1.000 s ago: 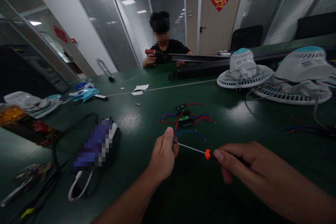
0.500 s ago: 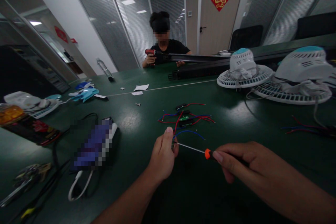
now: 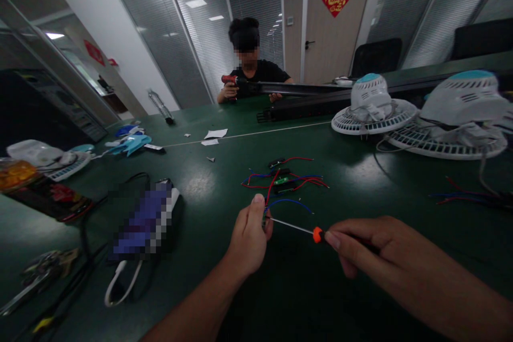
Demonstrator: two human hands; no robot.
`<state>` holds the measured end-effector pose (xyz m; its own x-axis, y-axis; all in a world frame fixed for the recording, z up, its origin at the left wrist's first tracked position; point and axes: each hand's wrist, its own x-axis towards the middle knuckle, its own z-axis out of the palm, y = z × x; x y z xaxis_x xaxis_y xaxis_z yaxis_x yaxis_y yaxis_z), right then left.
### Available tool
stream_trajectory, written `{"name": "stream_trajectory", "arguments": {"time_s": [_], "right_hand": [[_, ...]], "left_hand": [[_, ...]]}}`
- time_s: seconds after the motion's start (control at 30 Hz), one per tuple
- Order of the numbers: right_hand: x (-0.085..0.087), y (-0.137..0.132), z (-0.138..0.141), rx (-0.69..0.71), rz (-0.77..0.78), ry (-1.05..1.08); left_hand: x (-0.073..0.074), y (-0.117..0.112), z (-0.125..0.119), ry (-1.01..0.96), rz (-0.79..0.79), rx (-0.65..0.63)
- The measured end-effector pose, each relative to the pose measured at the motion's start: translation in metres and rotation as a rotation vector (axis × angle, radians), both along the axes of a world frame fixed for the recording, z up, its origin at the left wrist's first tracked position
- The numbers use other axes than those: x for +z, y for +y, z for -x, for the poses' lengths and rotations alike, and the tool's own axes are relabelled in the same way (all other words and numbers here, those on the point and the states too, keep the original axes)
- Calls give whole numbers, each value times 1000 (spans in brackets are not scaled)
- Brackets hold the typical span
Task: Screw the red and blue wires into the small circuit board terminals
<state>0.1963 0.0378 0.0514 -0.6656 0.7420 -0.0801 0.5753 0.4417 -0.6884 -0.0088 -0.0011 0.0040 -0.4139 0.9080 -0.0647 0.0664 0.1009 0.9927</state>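
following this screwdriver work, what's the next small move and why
Probably a small twist of the thin orange-collared metal screwdriver with the right hand: its tip already sits against the small wired part pinched in the left hand, so both seem lined up.

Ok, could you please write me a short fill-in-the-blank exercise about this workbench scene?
1. The right hand holds a screwdriver with an ____ collar.
2. The left hand pinches a small part trailing red and ____ wires.
3. The table is dark ____.
4. ____ white fans sit at the far right.
Missing words: orange; blue; green; Two.
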Motion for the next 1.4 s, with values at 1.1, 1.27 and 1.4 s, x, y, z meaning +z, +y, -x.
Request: {"name": "stream_trajectory", "arguments": {"time_s": [1.1,1.27,1.4], "right_hand": [[0,0,1,-5,20,29],[2,-1,2,-4,-1,34],[4,0,4,10,-10,39]], "left_hand": [[1,0,0,19,9,-8],[3,0,0,18,21,1],[5,0,-1,20,41,6]]}}
